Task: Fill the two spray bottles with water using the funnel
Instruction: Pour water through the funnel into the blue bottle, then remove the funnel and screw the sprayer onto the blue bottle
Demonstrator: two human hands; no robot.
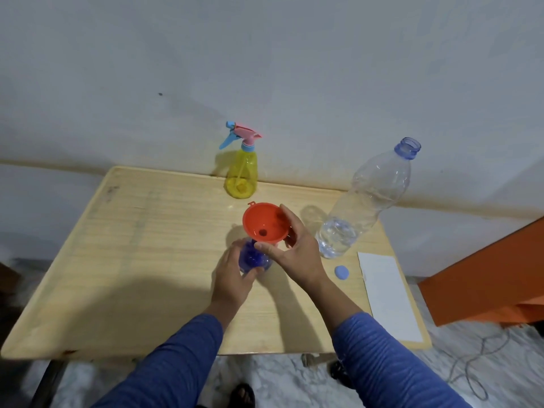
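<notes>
Two hands' fingers (265,248) around funnel (263,223), bottle (253,258).

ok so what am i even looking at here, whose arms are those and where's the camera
There is no machine here. The single picture comes from a camera worn on a person's head, looking forward and down, so the blue-sleeved arms are the wearer's own.

The left hand steadies a blue bottle standing on the wooden table. The right hand holds an orange funnel at that bottle's top.

Also on the table: a yellow spray bottle with its trigger head on, near the wall; a large clear water bottle, uncapped and partly filled; its blue cap; and a white sheet of paper.
</notes>
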